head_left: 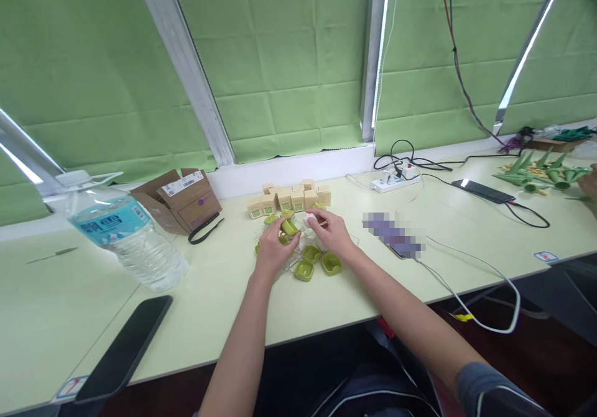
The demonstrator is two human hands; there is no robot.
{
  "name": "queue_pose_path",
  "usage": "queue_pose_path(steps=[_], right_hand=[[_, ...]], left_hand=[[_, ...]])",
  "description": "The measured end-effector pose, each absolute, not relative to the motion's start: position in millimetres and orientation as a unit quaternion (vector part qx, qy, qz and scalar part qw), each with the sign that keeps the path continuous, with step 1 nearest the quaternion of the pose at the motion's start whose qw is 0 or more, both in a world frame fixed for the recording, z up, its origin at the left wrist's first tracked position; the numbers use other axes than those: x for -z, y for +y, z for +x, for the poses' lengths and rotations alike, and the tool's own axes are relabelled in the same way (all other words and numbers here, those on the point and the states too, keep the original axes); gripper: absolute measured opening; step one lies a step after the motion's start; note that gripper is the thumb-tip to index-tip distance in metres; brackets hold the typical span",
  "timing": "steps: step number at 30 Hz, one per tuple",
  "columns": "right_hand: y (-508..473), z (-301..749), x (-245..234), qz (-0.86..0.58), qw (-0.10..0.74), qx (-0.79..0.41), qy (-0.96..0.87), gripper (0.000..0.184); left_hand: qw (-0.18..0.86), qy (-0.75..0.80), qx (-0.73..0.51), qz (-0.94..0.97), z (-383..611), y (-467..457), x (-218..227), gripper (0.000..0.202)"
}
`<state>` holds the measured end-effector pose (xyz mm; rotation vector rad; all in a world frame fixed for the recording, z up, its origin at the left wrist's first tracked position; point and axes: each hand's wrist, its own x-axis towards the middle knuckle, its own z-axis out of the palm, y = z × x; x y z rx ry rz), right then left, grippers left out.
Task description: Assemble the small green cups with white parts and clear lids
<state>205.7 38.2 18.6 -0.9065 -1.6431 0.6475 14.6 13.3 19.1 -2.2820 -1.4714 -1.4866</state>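
Green cup | left hand grasping | right hand pinching white piece | table edge apart

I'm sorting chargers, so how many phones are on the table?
3: a black phone at near left, before the water bottle; a phone with a blurred screen, right of the right hand; a cabled dark phone farther right, past the power strip. None seems hidden.
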Motion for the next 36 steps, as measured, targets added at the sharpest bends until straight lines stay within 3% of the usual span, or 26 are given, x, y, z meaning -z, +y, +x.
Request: queue_pose_path(steps=[18, 36], right_hand=[[41.2, 201.0, -10.6, -0.364, 0.5, -0.218, -0.755, 0.041], [43.9, 194.5, -14.3, -0.361, 0.445, -0.186, -0.798, 0.028]], left_hand=[[0.02, -0.548, 0.544, -0.635, 5.5, 14.1, -25.2, 0.04], [0.013, -0.566, 0.589, -0.576, 5.4, 12.8, -27.5, 0.037]])
